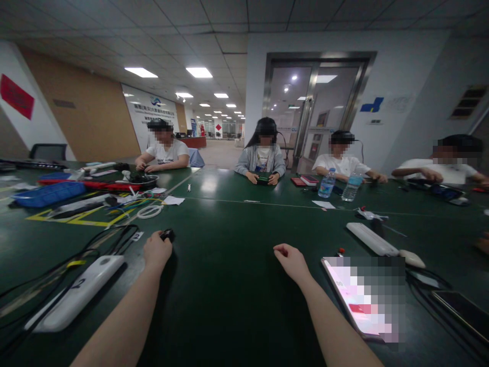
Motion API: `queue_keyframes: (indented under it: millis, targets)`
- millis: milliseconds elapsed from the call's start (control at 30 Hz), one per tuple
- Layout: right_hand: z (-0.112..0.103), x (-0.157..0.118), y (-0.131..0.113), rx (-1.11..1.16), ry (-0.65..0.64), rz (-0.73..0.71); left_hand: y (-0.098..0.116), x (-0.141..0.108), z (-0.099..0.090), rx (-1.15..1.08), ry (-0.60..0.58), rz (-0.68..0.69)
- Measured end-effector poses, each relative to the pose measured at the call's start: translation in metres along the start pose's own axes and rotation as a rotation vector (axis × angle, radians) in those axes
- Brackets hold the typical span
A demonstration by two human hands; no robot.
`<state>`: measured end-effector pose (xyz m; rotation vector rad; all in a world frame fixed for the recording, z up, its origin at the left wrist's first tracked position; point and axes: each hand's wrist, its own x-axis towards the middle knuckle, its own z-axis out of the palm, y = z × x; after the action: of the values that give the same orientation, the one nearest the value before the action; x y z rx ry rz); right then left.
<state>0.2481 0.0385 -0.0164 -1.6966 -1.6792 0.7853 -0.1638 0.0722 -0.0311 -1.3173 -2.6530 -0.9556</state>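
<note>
Head view: dark green table (229, 224) in a ceiling-lit office (183, 46); left hand (157, 251) gripped small black object (167, 235); grip of right hand (292, 262) was unclear.

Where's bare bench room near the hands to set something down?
Bare dark-green tabletop runs between your left hand, holding a small black object, and your right hand, and on ahead of them. Crowded: left, a white oblong unit marked 2, black cables, a blue plastic basket; right, a pink-screened tablet, a white bar-shaped unit.
</note>
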Motion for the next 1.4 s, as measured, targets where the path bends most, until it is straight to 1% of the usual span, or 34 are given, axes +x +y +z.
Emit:
queue_keyframes:
  millis: [200, 433, 800, 1033, 1167, 1333, 1400]
  targets:
    - [0.001, 0.001, 0.000, -0.002, 0.002, -0.013, 0.000, 0.001, 0.001, -0.024, 0.020, -0.007]
    - [0.000, 0.000, 0.000, 0.010, -0.009, -0.004, 0.006, -0.003, -0.007, 0.011, -0.037, -0.017]
    - [-0.001, -0.001, -0.003, 0.010, -0.017, 0.011, 0.004, -0.003, -0.006, -0.020, -0.018, -0.021]
    - [0.000, -0.001, -0.002, -0.011, 0.000, -0.011, 0.007, -0.005, -0.010, -0.001, -0.037, -0.015]
    - [-0.001, -0.002, -0.002, 0.009, -0.010, -0.005, 0.008, -0.005, -0.009, 0.004, -0.030, -0.046]
    - [-0.002, -0.003, -0.004, 0.000, -0.010, 0.006, 0.008, -0.006, -0.008, 0.040, 0.043, -0.126]
    - [-0.002, -0.003, -0.006, 0.001, -0.011, -0.002, 0.007, -0.007, -0.010, 0.047, 0.047, -0.150]
